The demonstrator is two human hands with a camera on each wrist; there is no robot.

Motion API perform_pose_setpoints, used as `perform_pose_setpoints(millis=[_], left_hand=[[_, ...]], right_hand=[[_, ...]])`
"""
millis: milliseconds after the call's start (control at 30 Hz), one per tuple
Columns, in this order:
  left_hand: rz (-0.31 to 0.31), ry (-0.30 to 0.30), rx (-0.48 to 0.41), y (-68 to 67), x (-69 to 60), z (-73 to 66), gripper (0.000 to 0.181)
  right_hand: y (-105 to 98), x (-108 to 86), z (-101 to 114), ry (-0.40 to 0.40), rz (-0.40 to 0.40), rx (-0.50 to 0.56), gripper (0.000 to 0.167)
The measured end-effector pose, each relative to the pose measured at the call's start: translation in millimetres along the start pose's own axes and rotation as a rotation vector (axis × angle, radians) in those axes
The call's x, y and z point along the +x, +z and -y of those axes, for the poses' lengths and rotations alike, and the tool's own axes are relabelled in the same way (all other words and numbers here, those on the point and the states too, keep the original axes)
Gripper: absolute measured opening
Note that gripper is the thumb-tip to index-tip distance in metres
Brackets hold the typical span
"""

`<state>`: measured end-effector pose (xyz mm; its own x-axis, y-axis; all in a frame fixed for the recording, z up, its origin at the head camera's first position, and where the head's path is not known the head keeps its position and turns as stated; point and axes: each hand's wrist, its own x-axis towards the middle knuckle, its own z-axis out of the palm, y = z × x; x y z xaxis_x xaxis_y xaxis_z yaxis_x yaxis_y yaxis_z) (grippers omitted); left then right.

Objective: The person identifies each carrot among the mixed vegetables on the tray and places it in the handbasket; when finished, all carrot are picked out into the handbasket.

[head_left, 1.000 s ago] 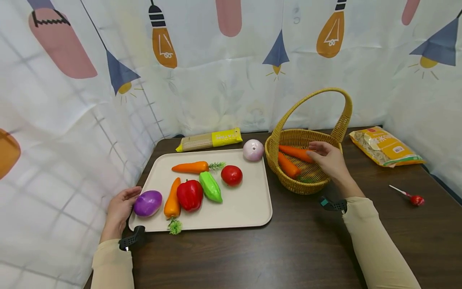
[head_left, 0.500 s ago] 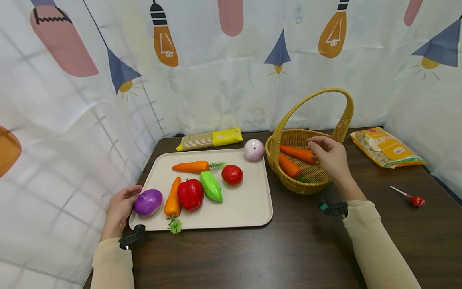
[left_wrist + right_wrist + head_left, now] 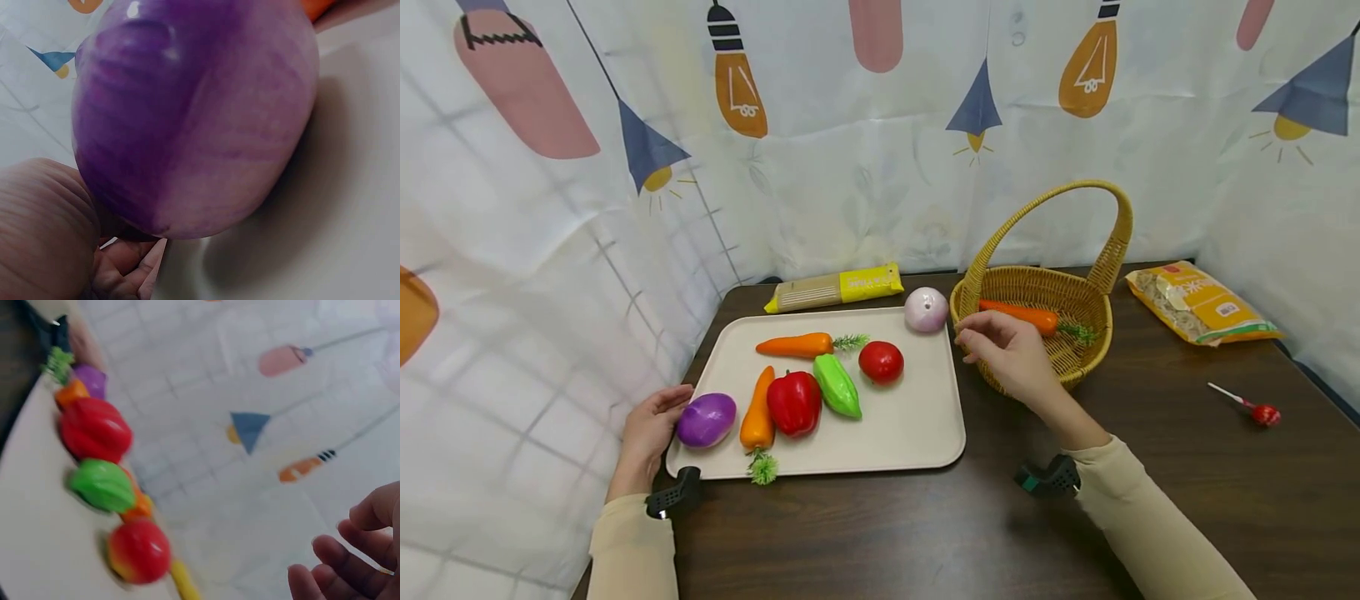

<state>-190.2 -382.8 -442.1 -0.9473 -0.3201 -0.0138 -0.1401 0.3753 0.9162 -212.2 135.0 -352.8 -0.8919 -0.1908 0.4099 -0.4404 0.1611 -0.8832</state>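
My left hand [image 3: 651, 433] rests at the tray's left edge, next to a glossy purple rounded vegetable [image 3: 707, 420]. In the left wrist view this purple vegetable [image 3: 200, 119] fills the middle, with part of the hand to its left and fingertips below the tray rim. My right hand [image 3: 1011, 354] hovers over the left front rim of a wicker basket [image 3: 1052, 283], fingers loosely bent and holding nothing. Behind it an orange carrot [image 3: 1022, 315] lies in the basket; the hand covers the basket's front left. In the right wrist view the fingers [image 3: 350, 565] stand apart.
The cream tray [image 3: 895, 442] bears two carrots [image 3: 793, 345], a red bell pepper [image 3: 794, 404], a green vegetable [image 3: 837, 387], a tomato [image 3: 882, 362] and a pale purple onion [image 3: 926, 310]. A noodle packet [image 3: 835, 287] lies behind, a yellow bag [image 3: 1201, 304] and lollipop [image 3: 1264, 414] rightward.
My right hand has moved left and slightly towards me, from above the basket's middle to its left rim. One carrot there is now hidden behind it. My left hand has stayed put.
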Motion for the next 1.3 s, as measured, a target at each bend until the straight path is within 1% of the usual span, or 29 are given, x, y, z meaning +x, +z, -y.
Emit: perform_pose_setpoints(millis=[100,200,333,500,633,800,1000,1133,1200,1300], left_hand=[[0.002,-0.002,-0.008,0.5,0.2,-0.6,0.041],[0.006,-0.001,-0.019,1.1,0.7,-1.5,0.041],[0.002,0.0,-0.03,1.4,1.4,-2.4,0.042],[-0.006,0.001,-0.017,0.6,1.8,-1.3,0.041],[-0.006,-0.008,-0.003,-0.2,1.3,-0.1,0.041],[-0.006,-0.026,0.001,-0.3,0.9,0.2,0.041],[-0.012,-0.044,-0.021,0.1,2.2,-0.4,0.042],[-0.011,-0.028,-0.06,0.6,2.0,-0.5,0.042],[-0.011,-0.02,-0.074,0.4,1.3,0.1,0.042],[-0.01,-0.018,-0.081,-0.5,0.4,1.3,0.042]], right_hand=[[21,-4.6,-2,0.031,0.066,0.008,0.014],[36,-8.6,-6,0.061,0.098,-0.025,0.011],[50,-12.0,-13,0.076,0.121,-0.072,0.01],[66,-13.4,-23,0.093,0.165,-0.069,0.013],[79,-10.3,-29,0.112,0.203,-0.063,0.016],[99,3.0,-24,0.127,0.223,-0.039,0.022],[123,29.5,-12,0.094,0.194,-0.033,0.028],[139,44.6,-13,0.139,0.167,0.028,0.031],[147,49.0,-14,0.187,0.165,0.058,0.032],[157,54.1,-17,0.226,0.167,0.058,0.034]])
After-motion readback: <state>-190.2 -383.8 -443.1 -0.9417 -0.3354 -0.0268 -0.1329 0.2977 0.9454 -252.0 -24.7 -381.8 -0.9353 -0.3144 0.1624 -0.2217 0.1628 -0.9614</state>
